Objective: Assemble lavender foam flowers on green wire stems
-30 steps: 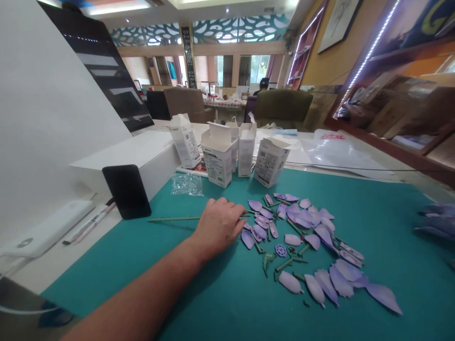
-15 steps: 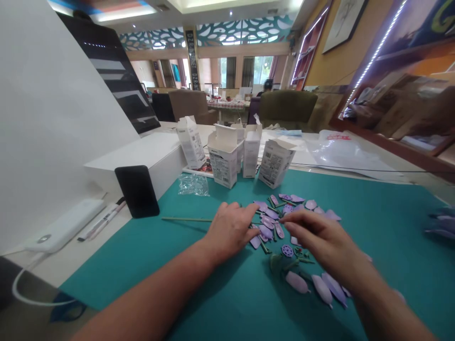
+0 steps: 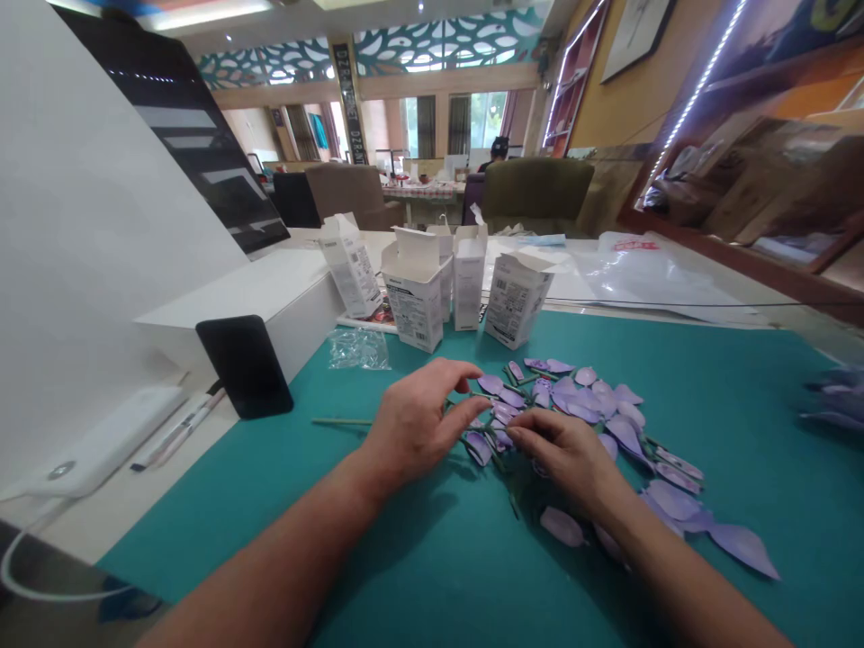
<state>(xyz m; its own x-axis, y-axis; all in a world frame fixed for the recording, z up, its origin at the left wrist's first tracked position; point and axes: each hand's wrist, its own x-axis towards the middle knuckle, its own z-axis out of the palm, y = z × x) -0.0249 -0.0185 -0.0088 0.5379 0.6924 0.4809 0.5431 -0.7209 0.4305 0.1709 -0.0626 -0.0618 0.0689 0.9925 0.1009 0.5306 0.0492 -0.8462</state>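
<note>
My left hand (image 3: 418, 416) is curled around a thin green stem (image 3: 341, 421) that sticks out to its left; its thumb and forefinger are apart. Facing it, my right hand (image 3: 571, 450) is pinched closed close to the left thumb. What lies between the right fingertips is too small to make out. Lilac flower pieces and short green stem parts lie under and around both hands, including a patterned lilac piece (image 3: 479, 448) just below the left thumb. A pale lilac petal (image 3: 562, 526) rests below the right hand, partly in shadow.
Everything lies on a green mat (image 3: 236, 540). Large lilac petals (image 3: 675, 499) spread rightward. Opened white boxes (image 3: 414, 310) stand behind, near crumpled clear plastic (image 3: 357, 349). A black phone (image 3: 244, 366) leans against a white box at left, and another lilac cluster (image 3: 837, 400) sits far right.
My right hand has moved left, closer to my left thumb, uncovering more petals at right. The green stem has shifted slightly right against the mat. The whole view has also shifted a little.
</note>
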